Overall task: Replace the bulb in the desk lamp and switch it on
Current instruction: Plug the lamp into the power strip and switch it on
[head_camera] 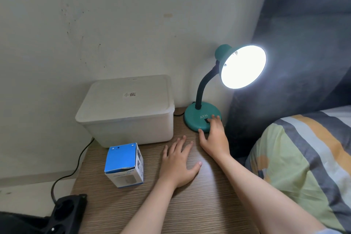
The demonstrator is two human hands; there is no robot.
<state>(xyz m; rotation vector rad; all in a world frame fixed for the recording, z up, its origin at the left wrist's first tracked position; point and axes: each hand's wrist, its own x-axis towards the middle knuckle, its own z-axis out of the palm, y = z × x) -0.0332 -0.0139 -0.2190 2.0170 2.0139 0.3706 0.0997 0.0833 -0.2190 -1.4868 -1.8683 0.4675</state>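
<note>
Cable (76, 167), black and thin, is trailing down the left edge of the wood-grain counter (152, 211) toward a black plastic power strip (64, 214) at the lower left. Next to the right, a white lidded plastic storage box (125, 110) is sitting against the wall, and just in front of it a blue-and-white cardboard bulb carton (124, 165) is standing with its top flap closed. Beside the carton the left hand (180, 161) is lying flat on the counter, fingers straight and spread, gripping nothing. Further right, the right hand (214, 135) is resting on the round base of the teal gooseneck desk lamp (201, 118) at the counter's back right corner, fingertips on or just beside the small dark rocker switch (206, 120); glare and fingers are hiding the exact contact. Its grip is loose, fingers extended, clamped on nothing. Since the shade is glowing brightly, the switching step looks done; pressing again would be undoing it, so easing the fingers straight off seems best. A striped pillow (303, 157) is crowding the right side.
</note>
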